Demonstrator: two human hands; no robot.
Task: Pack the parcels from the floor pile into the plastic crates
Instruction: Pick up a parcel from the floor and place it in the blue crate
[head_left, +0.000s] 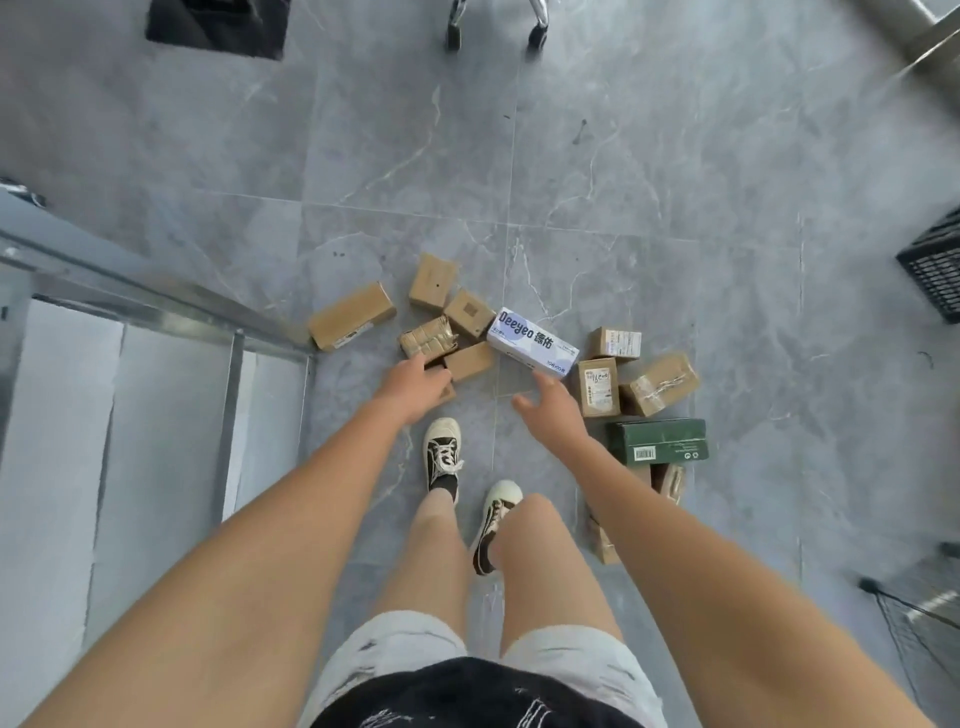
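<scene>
Several brown cardboard parcels lie scattered on the grey floor ahead of my feet, among them a taped parcel (429, 336), a long carton (352, 316) and a white Deeyeo box (532, 341). A green box (660, 440) lies at the right. My left hand (413, 383) reaches down onto a small brown parcel (448, 391) that it mostly hides; whether it grips is unclear. Just below the white box, my right hand (545, 402) hovers with its fingers spread, holding nothing. A black plastic crate (935, 265) shows at the right edge.
A metal shelf frame (156, 296) runs along the left. Chair castors (537, 36) stand at the top. A black wire rack (914, 618) sits at the lower right. My two feet (444, 452) stand just short of the pile.
</scene>
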